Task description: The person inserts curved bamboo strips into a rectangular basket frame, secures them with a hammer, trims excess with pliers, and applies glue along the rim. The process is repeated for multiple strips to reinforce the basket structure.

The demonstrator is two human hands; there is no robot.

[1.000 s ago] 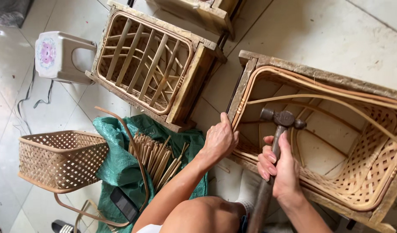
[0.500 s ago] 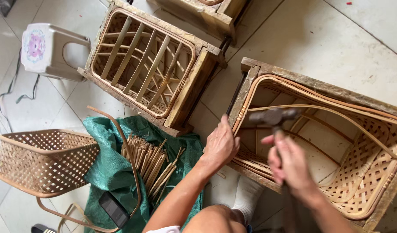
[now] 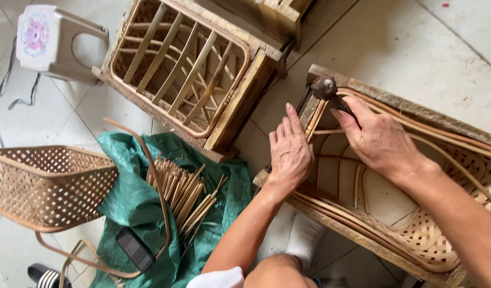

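Woven bamboo fills the wooden frame (image 3: 395, 106) lying on the tiled floor, where a half-made basket (image 3: 432, 234) sits pressed inside as in a mould. At its near corner the left hand (image 3: 291, 152) lies flat and released on the rim strips, seemingly pinning them against the wood. Just beyond, the right hand (image 3: 379, 138) is clenched around a hammer (image 3: 331, 90) close below its dark head, which rests on the frame's corner, a short grip suited to small taps. Off to the left, bamboo sticks (image 3: 184, 189) lie on a green sack (image 3: 133, 197) beside a finished basket (image 3: 48, 184); farther off stand a second frame (image 3: 189, 64) and a stool (image 3: 51, 40).
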